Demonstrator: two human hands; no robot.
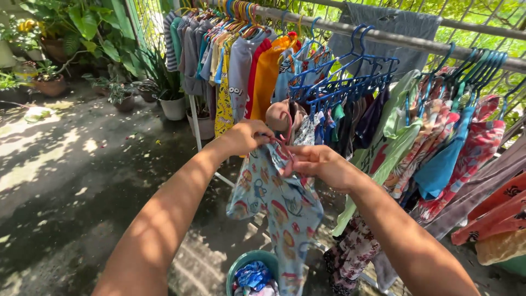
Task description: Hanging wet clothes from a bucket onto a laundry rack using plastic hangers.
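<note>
Both hands pinched tight: left hand (249,136) on the pink hanger (285,143), right hand (315,163) on the patterned shirt (279,203). Loose grip could drop it into the bucket (241,266) below.

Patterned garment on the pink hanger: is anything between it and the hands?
Nothing visible. The left hand and right hand already grip the patterned garment at its pink hanger.

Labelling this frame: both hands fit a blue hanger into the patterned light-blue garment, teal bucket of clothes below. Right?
Not quite: the hanger is pink, not blue, as the head view shows. Both the left hand and right hand work it into the patterned light-blue garment, above the teal bucket.
</note>
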